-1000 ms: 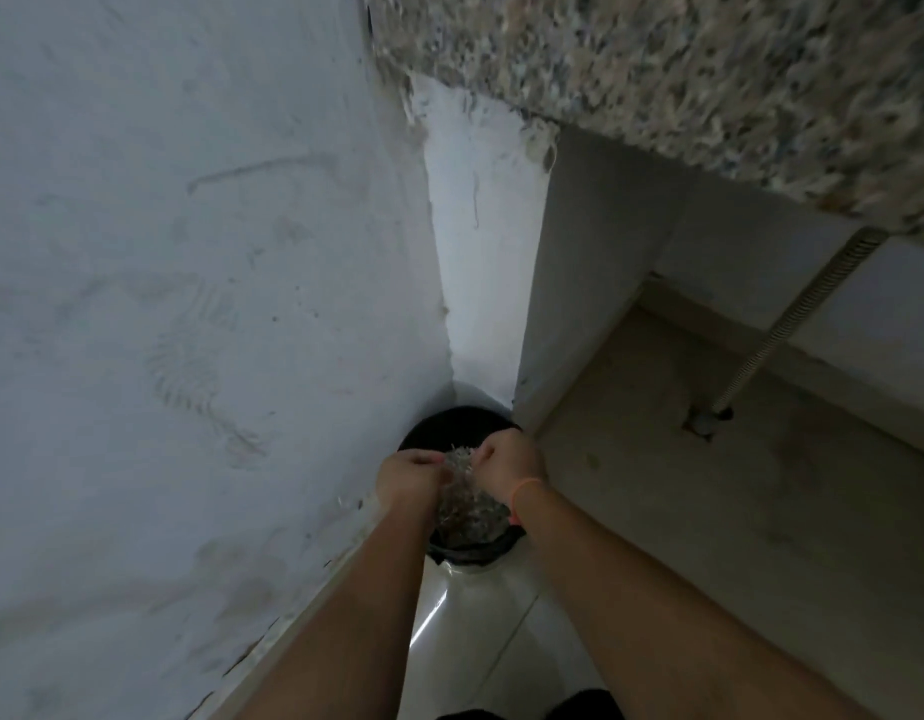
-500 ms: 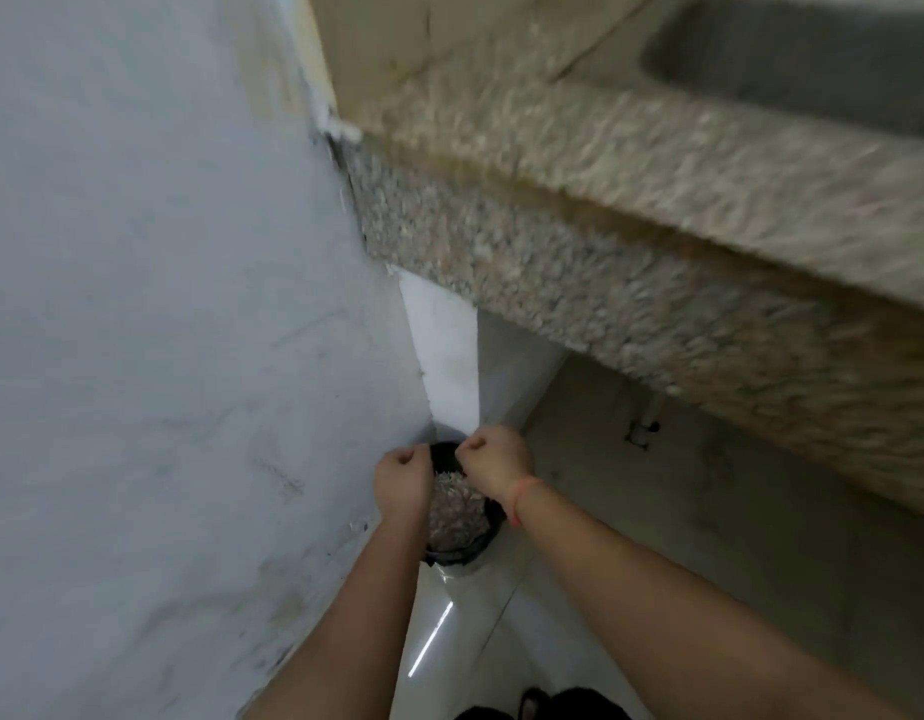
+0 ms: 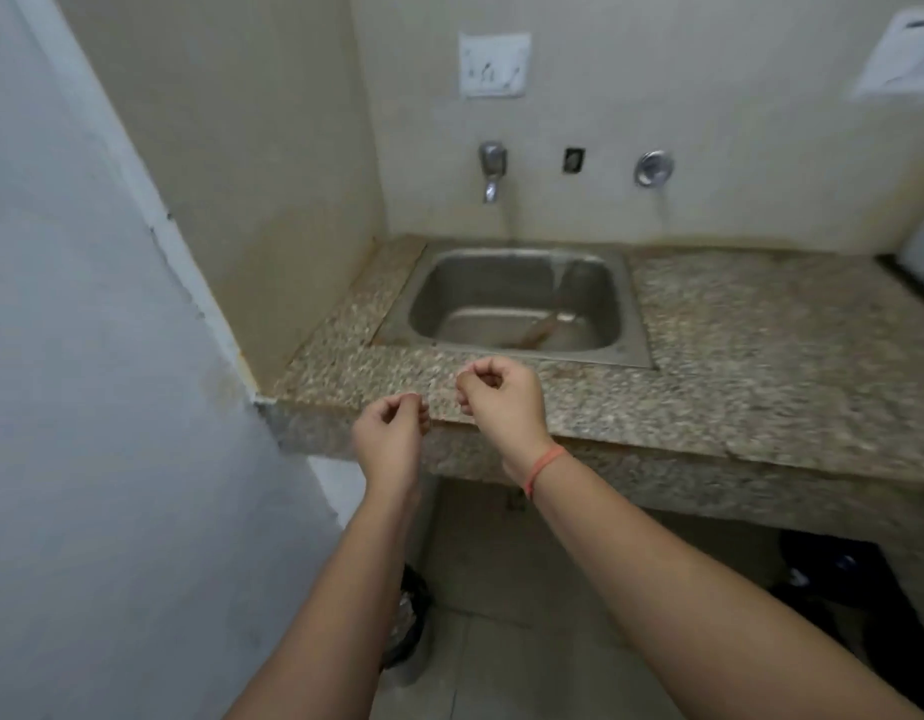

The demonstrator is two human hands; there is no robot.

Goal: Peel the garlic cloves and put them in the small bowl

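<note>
A: Your fingers point(image 3: 415, 407) on the left hand point(image 3: 392, 433) are curled in, with the thumb tip on the fingertips. The right hand point(image 3: 504, 407) is curled the same way. I see nothing between the fingers of either hand.

B: Where are my hands?

A: You hold them up side by side, a little apart, over the front edge of the counter.

B: What is around me, biggest first?

A: On your left is a big flat wall point(image 3: 85, 407), pale grey and a bit scuffed. Then comes the long counter point(image 3: 761, 356), made of speckled stone in brown and grey, with a thick front edge. Set into it is a metal sink point(image 3: 637, 324), a square with round corners, dull and shiny at once. A black bin point(image 3: 410, 615) with a crinkly bag stands on the smooth floor tiles, partly hidden by your left arm.

B: And the small things?

A: A white switch plate point(image 3: 495, 65) and a small metal tap point(image 3: 492, 168) sit on the back wall above the sink. A thin orange band point(image 3: 545, 467) goes round your right wrist.

B: Where are the garlic and the small bowl?

A: I cannot tell.
</note>
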